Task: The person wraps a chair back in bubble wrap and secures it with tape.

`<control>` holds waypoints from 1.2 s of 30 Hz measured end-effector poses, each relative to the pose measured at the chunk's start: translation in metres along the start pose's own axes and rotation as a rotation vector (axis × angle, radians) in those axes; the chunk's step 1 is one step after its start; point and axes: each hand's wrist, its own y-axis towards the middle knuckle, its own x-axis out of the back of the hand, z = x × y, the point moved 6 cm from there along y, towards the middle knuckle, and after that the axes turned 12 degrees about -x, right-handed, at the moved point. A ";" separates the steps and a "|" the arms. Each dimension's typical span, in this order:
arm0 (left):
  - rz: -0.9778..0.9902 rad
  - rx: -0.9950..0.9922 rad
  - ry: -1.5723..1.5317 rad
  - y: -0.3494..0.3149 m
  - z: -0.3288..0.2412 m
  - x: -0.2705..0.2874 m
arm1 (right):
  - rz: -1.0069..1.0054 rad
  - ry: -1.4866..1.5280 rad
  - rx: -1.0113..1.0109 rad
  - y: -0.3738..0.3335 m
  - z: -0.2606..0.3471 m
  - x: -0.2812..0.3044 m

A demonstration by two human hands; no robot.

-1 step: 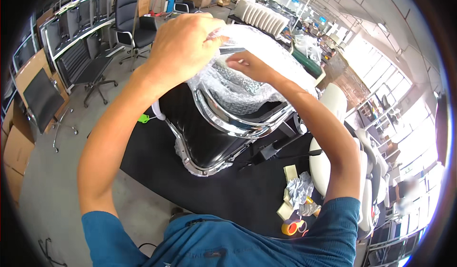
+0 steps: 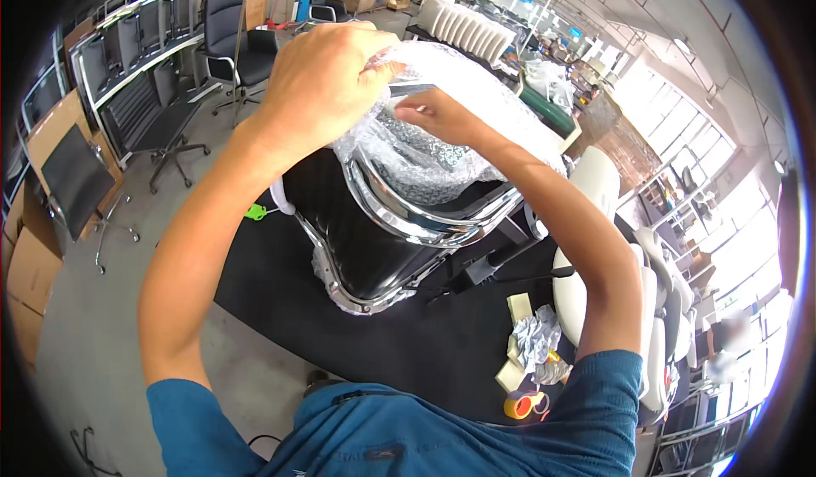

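A black office chair part with a shiny chrome frame (image 2: 399,222) stands on the black-covered table (image 2: 365,354), its upper part covered in clear bubble wrap (image 2: 425,167). At the wrap's upper left edge my left hand (image 2: 327,77) is closed, with the film pinched between thumb and fingers. My right hand (image 2: 438,116) is over the wrap just to the right of it. Its fingers are curled together, and whatever they may hold is hidden.
On the table's right lie yellowish foam blocks (image 2: 510,377), crumpled grey wrapping (image 2: 535,338) and a tape roll (image 2: 517,406). White padded chair parts (image 2: 592,188) stand beyond my right arm. Black office chairs (image 2: 228,43) and cardboard boxes (image 2: 36,273) line the left.
My right hand has shifted slightly left toward my left hand, and its fingers have curled in more. My left hand keeps its pinch on the bubble wrap, nearly still.
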 end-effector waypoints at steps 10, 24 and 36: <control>-0.017 0.005 0.002 0.002 0.000 0.004 | 0.072 0.052 -0.097 0.014 0.019 -0.007; 0.041 0.074 0.055 0.000 0.006 0.002 | 0.060 0.054 -0.227 -0.077 -0.012 0.052; 0.080 0.121 0.031 -0.003 -0.008 0.010 | 0.291 -0.038 0.073 -0.113 0.047 0.043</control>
